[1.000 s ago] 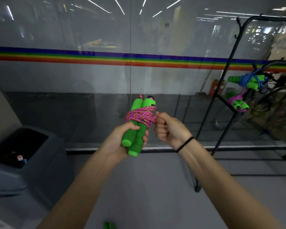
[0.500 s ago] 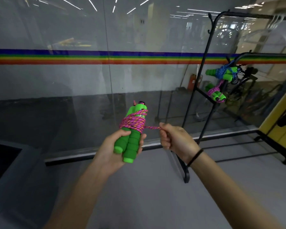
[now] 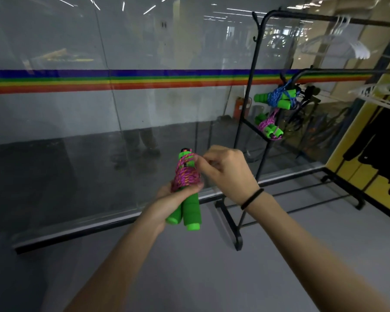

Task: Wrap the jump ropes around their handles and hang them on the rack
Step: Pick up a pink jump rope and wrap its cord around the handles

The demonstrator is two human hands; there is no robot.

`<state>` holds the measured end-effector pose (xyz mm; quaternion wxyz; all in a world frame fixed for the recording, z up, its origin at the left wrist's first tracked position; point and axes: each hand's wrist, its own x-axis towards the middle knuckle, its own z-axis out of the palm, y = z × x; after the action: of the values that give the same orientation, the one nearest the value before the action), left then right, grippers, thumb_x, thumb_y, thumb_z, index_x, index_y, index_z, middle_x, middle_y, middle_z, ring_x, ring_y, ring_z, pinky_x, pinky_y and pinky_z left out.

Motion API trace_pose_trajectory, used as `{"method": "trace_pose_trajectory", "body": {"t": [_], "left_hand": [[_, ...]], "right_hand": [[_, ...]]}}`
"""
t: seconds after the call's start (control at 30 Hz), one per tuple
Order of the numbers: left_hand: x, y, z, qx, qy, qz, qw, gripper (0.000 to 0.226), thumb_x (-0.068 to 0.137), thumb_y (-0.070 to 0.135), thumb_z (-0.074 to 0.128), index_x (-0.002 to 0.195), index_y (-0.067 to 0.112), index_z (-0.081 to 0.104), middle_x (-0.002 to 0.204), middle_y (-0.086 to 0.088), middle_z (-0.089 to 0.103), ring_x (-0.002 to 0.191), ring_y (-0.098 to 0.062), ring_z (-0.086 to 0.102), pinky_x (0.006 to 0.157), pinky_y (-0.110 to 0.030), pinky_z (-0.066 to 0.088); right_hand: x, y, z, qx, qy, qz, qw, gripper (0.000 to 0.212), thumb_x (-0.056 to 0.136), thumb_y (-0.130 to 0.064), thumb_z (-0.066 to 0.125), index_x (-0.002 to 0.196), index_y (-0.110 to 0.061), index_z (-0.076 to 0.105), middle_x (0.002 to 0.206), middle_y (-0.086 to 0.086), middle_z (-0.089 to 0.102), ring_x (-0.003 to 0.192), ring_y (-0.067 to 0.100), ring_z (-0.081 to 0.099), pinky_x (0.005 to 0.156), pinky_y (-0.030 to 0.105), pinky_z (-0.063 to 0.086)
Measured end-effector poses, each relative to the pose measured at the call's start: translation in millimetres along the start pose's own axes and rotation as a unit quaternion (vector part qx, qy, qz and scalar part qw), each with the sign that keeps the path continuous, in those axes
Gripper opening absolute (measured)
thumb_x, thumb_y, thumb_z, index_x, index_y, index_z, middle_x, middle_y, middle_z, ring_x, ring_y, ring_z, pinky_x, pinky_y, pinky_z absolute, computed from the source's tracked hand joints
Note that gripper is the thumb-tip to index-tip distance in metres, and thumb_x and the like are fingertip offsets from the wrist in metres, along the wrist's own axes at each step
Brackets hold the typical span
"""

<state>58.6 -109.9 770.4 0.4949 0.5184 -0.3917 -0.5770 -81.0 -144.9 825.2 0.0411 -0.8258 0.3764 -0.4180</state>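
Note:
My left hand (image 3: 167, 202) grips the two green foam handles of a jump rope (image 3: 187, 212), held upright side by side in front of me. Pink rope (image 3: 186, 176) is wound in many turns round their upper half. My right hand (image 3: 225, 172) pinches the rope's loose end at the top of the handles. The black metal rack (image 3: 249, 122) stands to the right. Two wrapped ropes hang on it: one with blue cord (image 3: 277, 99) and, below it, one with pink cord (image 3: 269, 129).
A glass wall with a rainbow stripe (image 3: 122, 81) runs across in front, its black base rail (image 3: 99, 226) on the grey floor. White hangers (image 3: 356, 49) hang on the rack's top bar. A yellow panel (image 3: 369, 140) with dark clothing is at far right.
My view has swung right, bringing the rack closer. My right hand moved from beside the handles up to their top, carrying the rope's end over the wound turns.

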Motion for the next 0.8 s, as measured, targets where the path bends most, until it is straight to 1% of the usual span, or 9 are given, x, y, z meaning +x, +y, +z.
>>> {"method": "trace_pose_trajectory", "body": {"t": [0.07,0.13,0.2,0.3,0.43,0.53,0.6,0.7,0.8], "left_hand": [[29,2,16,0.008,0.015,-0.014,1.0,0.032,0.069,0.036,0.076,0.092,0.014,0.067,0.067,0.0,0.064,0.059,-0.012,0.059,0.056,-0.02,0.045],[59,5,35,-0.022,0.023,-0.022,0.999,0.025,0.074,0.033,0.073,0.089,0.014,0.067,0.063,-0.002,0.067,0.056,-0.014,0.06,0.057,-0.023,0.047],[90,10,55,-0.057,0.009,-0.026,0.998,0.018,0.078,0.029,0.069,0.088,0.013,0.067,0.064,-0.003,0.07,0.056,-0.015,0.064,0.058,-0.024,0.051],[128,19,81,-0.095,-0.036,-0.056,0.993,0.025,0.081,0.033,0.063,0.088,0.01,0.069,0.074,-0.009,0.07,0.061,-0.018,0.064,0.06,-0.026,0.051],[177,31,104,-0.141,-0.059,-0.082,0.985,0.03,0.077,0.034,0.063,0.091,0.008,0.068,0.077,-0.009,0.07,0.062,-0.019,0.066,0.06,-0.026,0.051],[208,35,116,-0.154,-0.056,-0.09,0.982,0.042,0.063,0.033,0.07,0.096,0.007,0.068,0.083,-0.011,0.071,0.07,-0.022,0.066,0.07,-0.03,0.053],[229,38,121,-0.14,-0.053,-0.095,0.984,0.036,0.069,0.033,0.069,0.097,0.009,0.068,0.084,-0.009,0.071,0.072,-0.022,0.065,0.07,-0.03,0.053],[264,45,124,-0.107,-0.028,-0.089,0.99,0.032,0.078,0.035,0.065,0.102,0.013,0.067,0.09,-0.008,0.07,0.074,-0.019,0.064,0.075,-0.032,0.052],[304,59,116,-0.046,0.048,-0.022,0.998,0.031,0.08,0.034,0.066,0.103,0.014,0.059,0.092,-0.005,0.066,0.074,-0.012,0.061,0.076,-0.029,0.05]], "right_hand": [[17,25,-9,-0.033,0.006,-0.016,0.999,0.046,0.085,-0.04,0.043,0.061,-0.006,0.062,0.06,0.008,0.054,0.056,0.021,0.053,0.055,0.032,0.04],[36,56,-19,-0.073,0.019,-0.031,0.997,0.045,0.086,-0.042,0.042,0.064,-0.008,0.063,0.062,0.005,0.053,0.058,0.024,0.055,0.053,0.035,0.043],[55,86,-30,-0.1,0.035,-0.043,0.993,0.039,0.087,-0.037,0.047,0.063,-0.008,0.061,0.062,0.003,0.049,0.058,0.027,0.056,0.052,0.036,0.044],[82,127,-43,-0.115,0.041,-0.053,0.991,0.032,0.086,-0.031,0.052,0.066,-0.008,0.062,0.065,0.01,0.057,0.061,0.031,0.058,0.054,0.035,0.044],[115,171,-52,-0.084,0.027,-0.034,0.996,0.029,0.083,-0.033,0.055,0.075,-0.008,0.068,0.072,0.011,0.065,0.067,0.025,0.061,0.063,0.032,0.044],[134,195,-51,-0.029,0.013,0.006,0.999,0.023,0.083,-0.031,0.062,0.076,-0.01,0.068,0.076,0.008,0.068,0.069,0.019,0.061,0.064,0.024,0.043],[147,210,-47,0.001,0.002,0.04,0.999,0.019,0.081,-0.03,0.066,0.076,-0.012,0.068,0.076,0.005,0.07,0.069,0.014,0.062,0.063,0.019,0.045],[171,231,-38,0.032,0.0,0.073,0.997,0.017,0.078,-0.031,0.069,0.075,-0.015,0.068,0.073,0.003,0.071,0.068,0.013,0.065,0.063,0.02,0.051],[199,251,-24,0.031,-0.003,0.081,0.996,0.019,0.078,-0.031,0.069,0.073,-0.013,0.066,0.071,0.004,0.071,0.066,0.013,0.064,0.064,0.022,0.051]]}}
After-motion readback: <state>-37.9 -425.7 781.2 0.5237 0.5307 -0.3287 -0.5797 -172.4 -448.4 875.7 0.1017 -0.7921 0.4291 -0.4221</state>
